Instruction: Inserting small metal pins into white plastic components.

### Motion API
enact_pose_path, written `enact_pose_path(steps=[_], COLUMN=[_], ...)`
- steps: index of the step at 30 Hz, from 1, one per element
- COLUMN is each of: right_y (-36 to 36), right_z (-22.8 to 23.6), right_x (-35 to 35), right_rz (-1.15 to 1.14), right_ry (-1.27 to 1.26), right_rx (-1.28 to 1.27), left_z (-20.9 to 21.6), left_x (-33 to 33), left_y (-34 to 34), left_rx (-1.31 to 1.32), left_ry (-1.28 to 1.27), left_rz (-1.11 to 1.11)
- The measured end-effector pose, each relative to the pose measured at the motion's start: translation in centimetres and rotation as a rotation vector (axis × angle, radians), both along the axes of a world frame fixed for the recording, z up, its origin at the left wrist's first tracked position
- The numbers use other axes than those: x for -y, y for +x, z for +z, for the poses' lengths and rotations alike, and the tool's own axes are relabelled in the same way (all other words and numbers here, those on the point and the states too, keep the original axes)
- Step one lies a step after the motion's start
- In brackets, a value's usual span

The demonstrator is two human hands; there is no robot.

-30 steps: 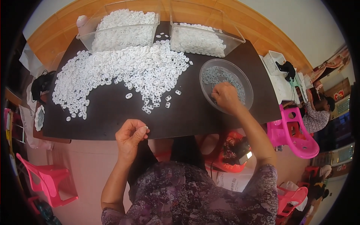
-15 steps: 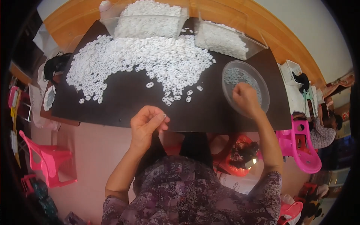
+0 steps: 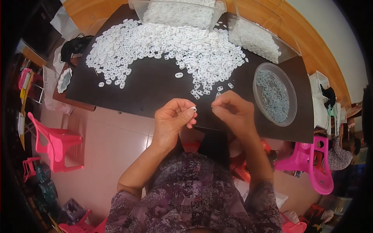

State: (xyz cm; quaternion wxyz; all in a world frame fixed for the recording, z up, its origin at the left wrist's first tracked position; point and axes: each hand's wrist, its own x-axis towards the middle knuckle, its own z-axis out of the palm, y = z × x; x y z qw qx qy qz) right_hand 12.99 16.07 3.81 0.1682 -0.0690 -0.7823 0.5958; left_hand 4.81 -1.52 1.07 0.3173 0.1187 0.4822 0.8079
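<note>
My left hand is closed in a pinch on a small white plastic piece, held just over the table's near edge. Facing it from the right, my right hand has thumb and forefinger pinched together. A tiny dark tip shows at those fingers, too small to name. The two hands are close but apart. To the right of them stands a round clear dish with many thin grey metal pieces that look like small screws. Beyond my hands spreads a heap of white oval plastic pieces with two holes.
Two clear plastic bins, a left one and a right one, hold more white pieces at the back of the dark table. Pink plastic chairs stand left and right. Another person sits at the far right.
My right hand has left the dish of metal pieces and come left, close to my left hand. The view has shifted, so the table sits further right and up.
</note>
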Motion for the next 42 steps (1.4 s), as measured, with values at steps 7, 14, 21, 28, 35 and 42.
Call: enact_pose_path(steps=[7, 14, 21, 28, 35, 42], right_y=[-0.7, -0.9, -0.8, -1.3, -1.1, -1.3], right_z=[-1.0, -1.0, -1.0, -1.6, -1.3, -1.4], right_x=[2.1, 3.3, 3.8, 4.3, 3.9, 4.2], right_rz=[0.023, 0.006, -0.006, -0.026, 0.0, 0.027], right_ry=[-0.137, -0.243, -0.214, -0.221, -0.106, -0.154], right_rx=[-0.01, -0.01, 0.048, 0.024, 0.079, 0.099], left_z=[0.2, 0.1, 0.0, 0.0, -0.3, -0.6], left_x=[0.4, 0.9, 1.0, 0.8, 1.0, 1.1], left_y=[0.4, 0.0, -0.2, 0.2, 0.0, 0.1], left_rx=[-0.071, 0.014, 0.167, -0.063, 0.063, 0.018], left_ry=[-0.046, 0.033, 0.078, -0.004, 0.024, 0.02], left_rz=[0.045, 0.004, -0.043, 0.001, -0.008, 0.016])
